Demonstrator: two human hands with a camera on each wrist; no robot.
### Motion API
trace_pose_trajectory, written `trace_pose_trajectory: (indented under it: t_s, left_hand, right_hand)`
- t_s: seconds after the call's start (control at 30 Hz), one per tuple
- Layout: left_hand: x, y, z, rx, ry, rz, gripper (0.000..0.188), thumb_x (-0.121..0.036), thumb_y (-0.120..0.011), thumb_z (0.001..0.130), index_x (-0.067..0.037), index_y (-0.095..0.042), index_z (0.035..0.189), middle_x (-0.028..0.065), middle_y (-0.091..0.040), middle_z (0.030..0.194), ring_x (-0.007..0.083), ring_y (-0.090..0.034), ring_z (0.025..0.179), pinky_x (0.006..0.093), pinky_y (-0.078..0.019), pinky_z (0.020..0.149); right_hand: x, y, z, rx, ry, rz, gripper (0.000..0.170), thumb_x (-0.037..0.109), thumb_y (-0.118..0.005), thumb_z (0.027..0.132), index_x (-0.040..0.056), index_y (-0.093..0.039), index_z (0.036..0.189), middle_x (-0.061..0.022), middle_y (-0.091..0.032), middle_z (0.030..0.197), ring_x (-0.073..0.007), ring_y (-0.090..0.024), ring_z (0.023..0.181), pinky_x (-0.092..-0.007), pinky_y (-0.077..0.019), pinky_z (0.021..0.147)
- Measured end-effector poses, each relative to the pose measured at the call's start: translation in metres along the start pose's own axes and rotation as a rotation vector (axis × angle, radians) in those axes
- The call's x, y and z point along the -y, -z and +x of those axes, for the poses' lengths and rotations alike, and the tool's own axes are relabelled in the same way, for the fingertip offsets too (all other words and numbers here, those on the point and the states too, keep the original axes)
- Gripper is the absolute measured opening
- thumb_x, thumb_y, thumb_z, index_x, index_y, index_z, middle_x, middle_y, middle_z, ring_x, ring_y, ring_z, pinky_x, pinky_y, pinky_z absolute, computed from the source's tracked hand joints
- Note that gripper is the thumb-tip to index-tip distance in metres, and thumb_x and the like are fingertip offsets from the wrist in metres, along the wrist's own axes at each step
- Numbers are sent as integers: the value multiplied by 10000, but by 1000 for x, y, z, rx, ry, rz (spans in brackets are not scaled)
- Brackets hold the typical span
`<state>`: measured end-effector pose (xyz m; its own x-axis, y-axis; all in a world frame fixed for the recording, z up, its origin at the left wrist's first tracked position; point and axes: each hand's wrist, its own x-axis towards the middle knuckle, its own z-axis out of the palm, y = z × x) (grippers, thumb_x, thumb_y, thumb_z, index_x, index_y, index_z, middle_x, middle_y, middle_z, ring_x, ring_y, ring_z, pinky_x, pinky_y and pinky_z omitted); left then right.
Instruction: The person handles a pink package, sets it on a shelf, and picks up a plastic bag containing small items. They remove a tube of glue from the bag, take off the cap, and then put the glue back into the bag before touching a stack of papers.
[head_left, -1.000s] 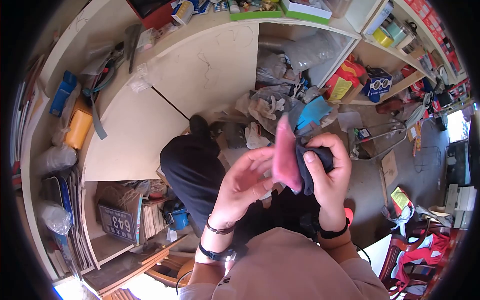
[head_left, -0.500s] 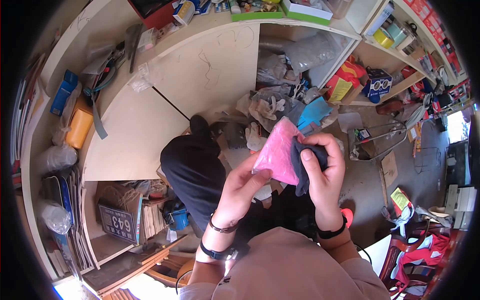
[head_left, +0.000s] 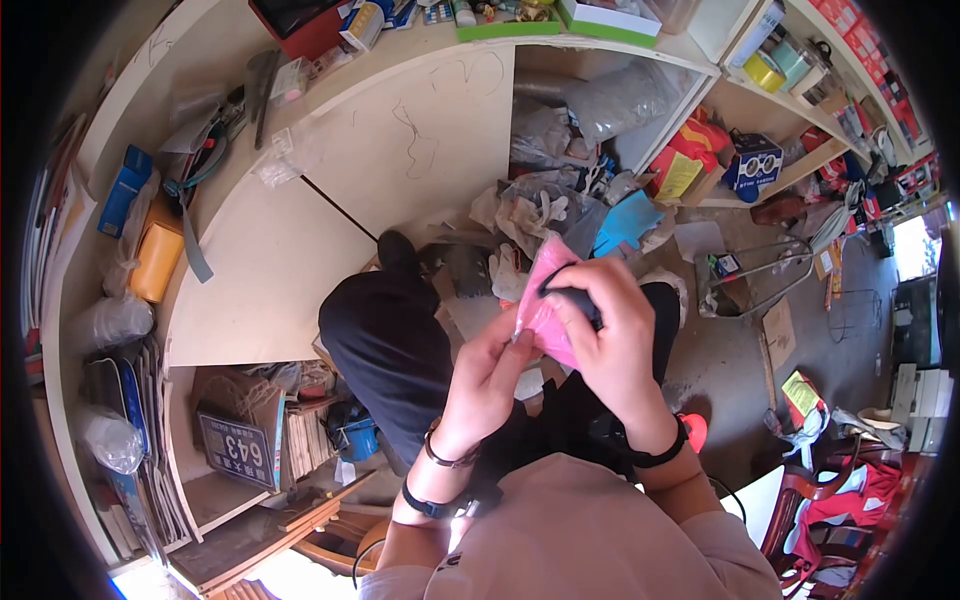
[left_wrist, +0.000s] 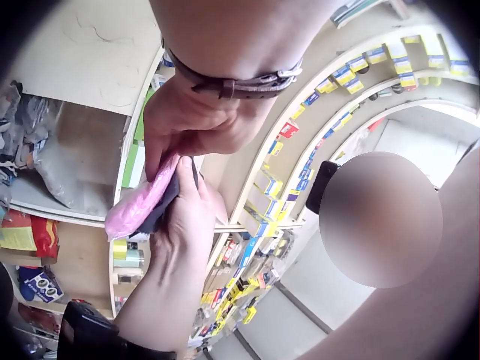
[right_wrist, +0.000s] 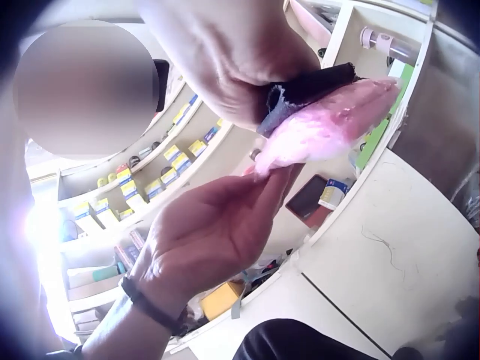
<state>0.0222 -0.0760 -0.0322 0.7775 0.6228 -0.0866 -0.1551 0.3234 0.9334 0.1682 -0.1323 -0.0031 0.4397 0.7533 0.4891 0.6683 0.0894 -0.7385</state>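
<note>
A pink packet in clear plastic [head_left: 548, 330] is held between both hands over the lap. My left hand [head_left: 487, 380] pinches its near left corner between thumb and fingers. Dark cloth [head_left: 580, 303] is gripped in my right hand [head_left: 618, 340], against the packet's right side. In the left wrist view the pink packet [left_wrist: 135, 210] slants down from the left hand [left_wrist: 202, 120], with the cloth [left_wrist: 172, 196] along it. The right wrist view has the dark cloth [right_wrist: 307, 91] lying over the packet [right_wrist: 330, 127]; the right palm is partly hidden.
A curved pale cabinet [head_left: 400, 130] stands in front. Plastic bags and a blue sheet [head_left: 628, 222] lie heaped beyond the hands. A metal-framed rack [head_left: 750, 285] is on the floor at right, and a wooden chair [head_left: 800, 500] stands at the lower right.
The right hand has moved left with the cloth, across the packet's face, covering more of it. The packet, earlier turned edge-on and then broadside, has shifted slightly left.
</note>
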Motion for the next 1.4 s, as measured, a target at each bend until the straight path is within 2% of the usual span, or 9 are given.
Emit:
trace_pose_trajectory:
  t_s: [0.27,0.33,0.53,0.67,0.83,0.97,1.1,1.27,1.4]
  left_hand:
    - [5,0,1,13,37,-173,341,-59,-413,1006,46,-485,1322,111,-608,1187,188,-596,1092,326,-466,974]
    - [1,-3,2,15,-26,-58,337,-56,-416,1004,45,-490,1317,108,-615,1165,183,-607,1066,324,-472,963]
    - [5,2,-7,16,-38,51,352,-41,-413,995,44,-473,1331,105,-618,1145,168,-605,1045,322,-478,947]
    - [-2,-3,-7,-57,96,-165,377,-42,-454,959,60,-465,1322,131,-604,1178,200,-609,1077,346,-491,953]
    - [-3,0,-2,-55,83,-267,384,-66,-463,945,65,-469,1306,147,-595,1183,221,-608,1085,372,-494,957]
    - [2,-4,-6,-112,61,-286,352,-93,-434,973,73,-491,1278,134,-615,1124,203,-624,1036,356,-512,924]
    - [3,-8,-9,-182,-42,11,335,-121,-383,1012,81,-526,1237,103,-653,997,158,-648,922,290,-532,847]
    - [7,-1,-12,-131,-14,10,326,-105,-379,1010,78,-534,1230,96,-654,992,155,-646,918,292,-528,851]
    - [3,4,-8,-56,-9,8,335,-94,-370,1019,66,-509,1280,114,-631,1085,174,-641,968,297,-515,874]
  right_hand:
    - [12,12,-5,-45,1,56,151,-43,-689,767,-3,-625,897,-101,-610,864,-225,-604,812,-313,-471,743]
    - [9,3,-9,25,69,-48,208,23,-722,753,54,-629,936,-102,-586,863,-292,-605,768,-361,-478,665]
    - [7,5,-1,-13,-46,-37,173,4,-695,781,24,-602,926,-129,-578,845,-328,-602,762,-364,-480,664]
    - [-4,19,1,-83,-141,103,119,-28,-674,801,-8,-612,900,-98,-604,838,-228,-601,741,-292,-464,699]
    - [16,26,-1,-53,21,20,170,-55,-674,763,18,-642,913,-109,-595,859,-236,-603,783,-308,-475,703]
    - [22,9,-9,79,165,-56,211,16,-724,735,82,-672,929,-49,-571,860,-238,-593,758,-338,-486,630]
    - [15,1,-10,119,108,-88,196,11,-705,752,86,-650,924,-58,-567,869,-254,-606,767,-347,-490,639]
    - [-3,16,-4,30,-93,-60,155,-26,-672,776,47,-641,910,-106,-572,889,-282,-607,765,-347,-487,679]
    - [13,21,-7,-20,19,-75,214,-43,-687,741,57,-658,927,-97,-569,888,-266,-604,775,-339,-483,677]
